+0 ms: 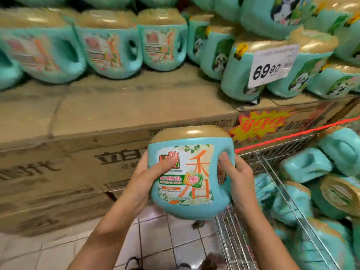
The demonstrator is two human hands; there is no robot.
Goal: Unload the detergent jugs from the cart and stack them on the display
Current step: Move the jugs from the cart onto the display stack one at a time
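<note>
We held one teal detergent jug (191, 184) upright in the air. Our left hand (143, 182) clasped its side, thumb across the label, and our right hand (236, 177) curled round its handle. It hung beside the wire cart (231, 236), in front of the cardboard display (116, 114).

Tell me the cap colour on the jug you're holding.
The cap is gold, topping a teal jug; the head view shows it best.

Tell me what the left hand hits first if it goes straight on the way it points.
The left hand grips the jug; carried straight on, up and forward, they would probably meet the cardboard box front first, though depth is unclear.
</note>
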